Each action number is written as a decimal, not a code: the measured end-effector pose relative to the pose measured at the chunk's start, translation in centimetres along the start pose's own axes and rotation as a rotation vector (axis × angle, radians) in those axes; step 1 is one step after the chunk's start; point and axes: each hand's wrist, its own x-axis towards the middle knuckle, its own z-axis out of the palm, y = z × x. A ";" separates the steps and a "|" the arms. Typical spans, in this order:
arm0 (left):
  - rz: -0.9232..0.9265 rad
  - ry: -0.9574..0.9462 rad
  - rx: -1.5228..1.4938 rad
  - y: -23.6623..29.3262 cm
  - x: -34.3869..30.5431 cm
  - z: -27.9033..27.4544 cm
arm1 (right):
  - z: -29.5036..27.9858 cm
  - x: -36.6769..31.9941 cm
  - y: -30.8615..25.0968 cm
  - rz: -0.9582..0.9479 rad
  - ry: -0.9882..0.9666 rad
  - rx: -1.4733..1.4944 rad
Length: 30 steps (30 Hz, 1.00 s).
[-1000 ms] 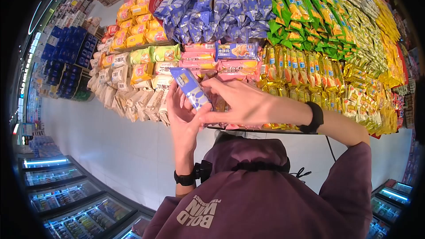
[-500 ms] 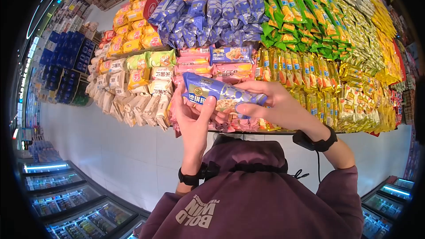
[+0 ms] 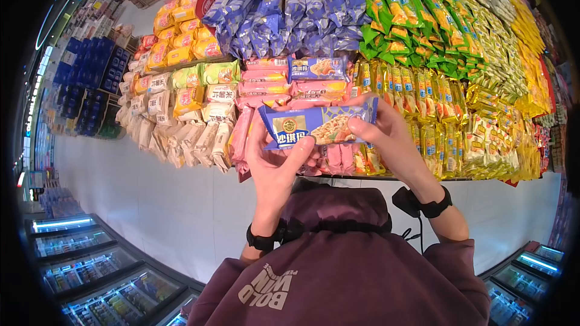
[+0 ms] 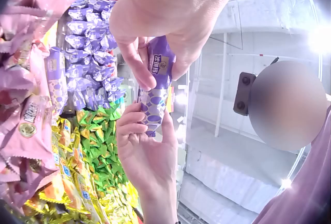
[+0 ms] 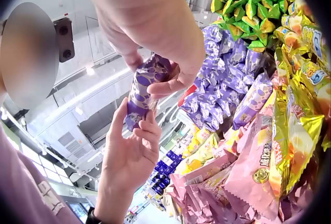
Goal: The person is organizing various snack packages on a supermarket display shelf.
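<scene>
Both hands hold a blue sachima packet (image 3: 323, 125) level in front of the chest, its printed front turned up in the head view. My left hand (image 3: 275, 163) grips the left end, thumb on the front and fingers behind. At the right end, my right hand (image 3: 389, 139) pinches the wrapper with its thumb over the food picture. The left wrist view shows the packet's patterned back (image 4: 154, 102) between the two hands. Just beyond it, a similar blue packet (image 3: 317, 67) lies on pink packets (image 3: 264, 88).
Heaped blue packets (image 3: 290, 12) fill the display's back, with green packets (image 3: 417, 18) to their right. Yellow packets (image 3: 435, 93) lie right, beige packets (image 3: 160, 108) left. The display's front edge runs close to the body. Glass-topped freezers (image 3: 103, 259) stand behind at left.
The packet has turned from a steep tilt to level, its front now facing up. My right hand has moved from beside the left hand to the packet's right end.
</scene>
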 end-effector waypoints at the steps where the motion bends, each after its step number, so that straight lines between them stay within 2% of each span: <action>1: 0.016 0.007 -0.012 0.2 0.0 0.1 | -0.2 -0.1 0.0 -0.022 -0.032 -0.001; 2: 0.033 0.015 -0.024 0.2 0.0 0.1 | -0.3 -0.2 0.0 -0.045 -0.064 -0.002; 5: 0.124 -0.024 0.023 -0.1 0.3 -0.9 | -0.4 -0.3 0.1 -0.250 -0.047 -0.243; 8: 0.191 -0.175 0.122 -0.2 0.8 -2.4 | -1.2 0.1 0.7 -0.416 -0.106 -0.368; 9: 0.199 -0.230 0.161 -0.1 0.9 -2.5 | -1.3 0.1 0.8 -0.451 -0.111 -0.391; 14: 0.231 -0.256 0.193 -0.5 1.2 -3.0 | -1.1 0.1 0.0 -0.559 -0.138 -0.481; 16: 0.185 -0.217 0.242 -0.3 0.7 -3.1 | -0.7 -0.7 -0.3 -0.407 -0.078 -0.429; 19: 0.069 -0.092 0.035 -0.5 0.1 -2.5 | -0.2 -1.1 -0.3 -0.257 -0.103 -0.308; 20: 0.108 -0.048 -0.116 -1.4 -0.2 -2.1 | -0.1 -1.1 -0.2 -0.220 -0.130 -0.260; 23: 0.127 -0.398 -0.092 -1.8 0.6 -3.2 | 0.0 -1.7 1.0 -0.021 -0.141 -0.062; 24: 0.079 -0.297 -0.111 -1.7 0.6 -2.3 | -0.2 -1.7 1.5 -0.005 -0.151 -0.140; 27: 0.018 -0.208 -0.247 -1.7 0.7 -1.1 | 0.0 -1.7 1.1 0.053 -0.156 -0.152; 30: -0.044 -0.263 -0.266 -1.6 0.5 -1.3 | 0.1 -1.5 0.4 0.093 -0.173 -0.151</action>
